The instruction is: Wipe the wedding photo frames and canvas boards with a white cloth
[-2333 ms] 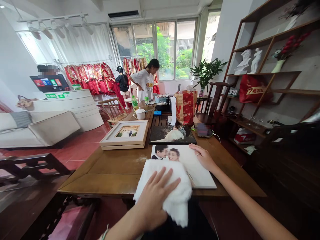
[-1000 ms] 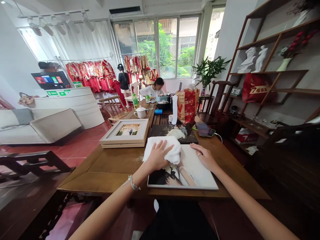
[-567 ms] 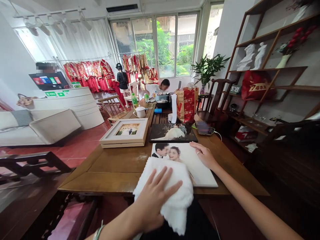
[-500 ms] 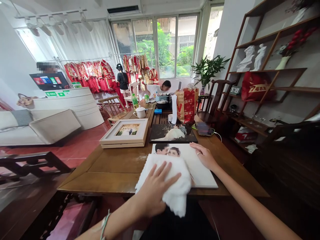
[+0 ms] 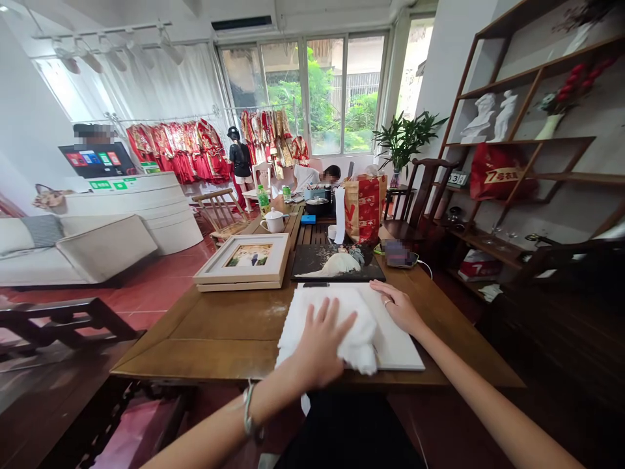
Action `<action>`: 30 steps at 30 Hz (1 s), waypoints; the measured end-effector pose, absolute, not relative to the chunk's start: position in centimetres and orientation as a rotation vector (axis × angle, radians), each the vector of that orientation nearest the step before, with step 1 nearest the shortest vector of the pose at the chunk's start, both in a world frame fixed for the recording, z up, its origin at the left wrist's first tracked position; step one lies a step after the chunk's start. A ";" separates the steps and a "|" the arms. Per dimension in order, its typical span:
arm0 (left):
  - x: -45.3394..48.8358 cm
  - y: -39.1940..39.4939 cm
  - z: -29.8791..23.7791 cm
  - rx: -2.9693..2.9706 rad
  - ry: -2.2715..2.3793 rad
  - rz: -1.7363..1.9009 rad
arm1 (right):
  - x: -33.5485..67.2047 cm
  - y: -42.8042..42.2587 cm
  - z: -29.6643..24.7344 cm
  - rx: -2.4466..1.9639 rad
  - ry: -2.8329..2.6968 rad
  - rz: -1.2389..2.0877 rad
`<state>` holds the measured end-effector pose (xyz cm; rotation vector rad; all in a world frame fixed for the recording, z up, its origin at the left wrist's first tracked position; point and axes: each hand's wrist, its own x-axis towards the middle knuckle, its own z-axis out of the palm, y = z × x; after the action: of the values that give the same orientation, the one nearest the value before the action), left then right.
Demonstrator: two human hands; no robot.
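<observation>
The left hand [image 5: 319, 352] has slid the cloth [image 5: 299, 316] forward again

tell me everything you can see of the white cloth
The white cloth looks soft and fluffy, like towelling, with a wavy, uneven edge. It is spread out but rumpled, with a bunched fold at its lower right. It lies over much of the white photo panel, spilling slightly past the panel's left edge. The left grip rests on top of it, fingers spread, hiding its middle. Its underside is hidden.
</observation>
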<state>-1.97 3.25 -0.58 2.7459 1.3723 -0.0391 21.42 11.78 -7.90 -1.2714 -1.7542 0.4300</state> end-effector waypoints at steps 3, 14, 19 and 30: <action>-2.2 -0.5 -0.7 2.773 1.165 -0.070 | 21.3 11.8 -7.9 -1.271 -1.742 0.440; 0.2 7.6 -1.3 2.799 1.412 0.050 | 21.5 11.7 -7.8 -1.239 -1.724 0.441; 1.4 10.3 -1.3 2.740 1.585 0.116 | 21.4 11.6 -7.7 -1.267 -1.728 0.435; -0.5 -1.3 -2.8 2.807 1.184 0.029 | 21.1 11.6 -7.8 -1.240 -1.705 0.430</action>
<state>-0.54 -1.32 -2.77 2.8071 1.1840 0.0290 21.12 11.61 -7.76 -1.2396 -1.7048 0.4303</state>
